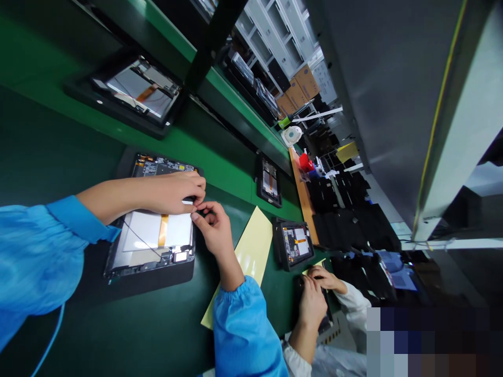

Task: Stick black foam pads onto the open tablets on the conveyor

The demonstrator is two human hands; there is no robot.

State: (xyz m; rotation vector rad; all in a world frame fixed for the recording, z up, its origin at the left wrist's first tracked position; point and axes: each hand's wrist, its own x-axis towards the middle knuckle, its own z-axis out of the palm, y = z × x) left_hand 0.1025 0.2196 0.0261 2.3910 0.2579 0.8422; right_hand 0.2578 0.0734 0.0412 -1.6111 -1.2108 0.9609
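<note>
An opened tablet (137, 230) lies in a black holder (173, 277) on the green bench. Its white battery, an orange ribbon strip, a thin black wire and a circuit board are exposed. My left hand (176, 191) reaches across the tablet, fingers bent together at its right edge. There, my right hand (215, 228) meets it, thumb and fingers pinched. Something small and dark seems to lie between the fingertips, but I cannot make out what. Under my right wrist lies a yellow sheet (253, 248).
More opened tablets sit in black holders: one at upper left (137, 91), a small one farther along (270, 178), and another to the right (297, 242). A co-worker's hands (314, 298) work at the lower right. A grey shelf (393, 78) overhangs the right side.
</note>
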